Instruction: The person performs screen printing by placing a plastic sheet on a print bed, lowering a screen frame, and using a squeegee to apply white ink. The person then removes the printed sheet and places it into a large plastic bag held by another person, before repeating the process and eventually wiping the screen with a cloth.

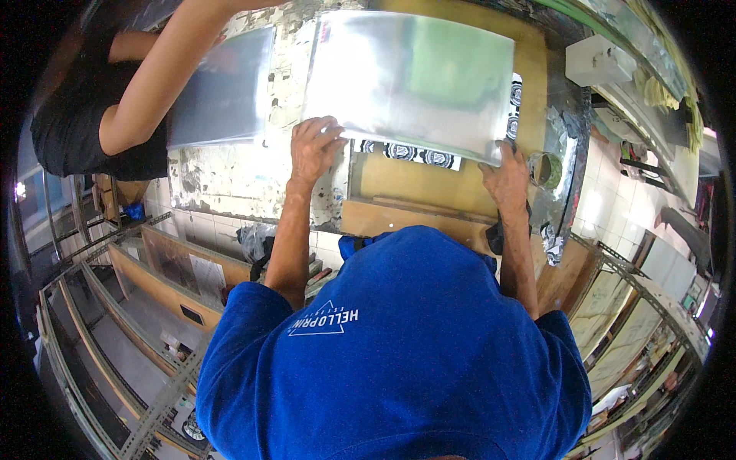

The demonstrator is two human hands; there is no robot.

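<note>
A large, shiny clear plastic sheet (399, 84) reflects white and green light over the table. My left hand (313, 147) grips its near left corner, fingers curled at the edge. At the near right corner, my right hand (507, 175) pinches the sheet between thumb and fingers. Beneath the sheet, a white printed strip with round black emblems (422, 155) shows along the near edge. More of the same print (515, 96) sticks out at the right. Both lie on a yellowish board (399, 180); the sheet hides the rest.
To the left, a co-worker's bare arm (165, 84) reaches across another clear sheet (222, 92) on the stained tabletop (222, 180). A roll of tape (546, 170) sits by my right hand. Metal racks with boards (165, 287) stand at lower left, others (629, 330) at lower right.
</note>
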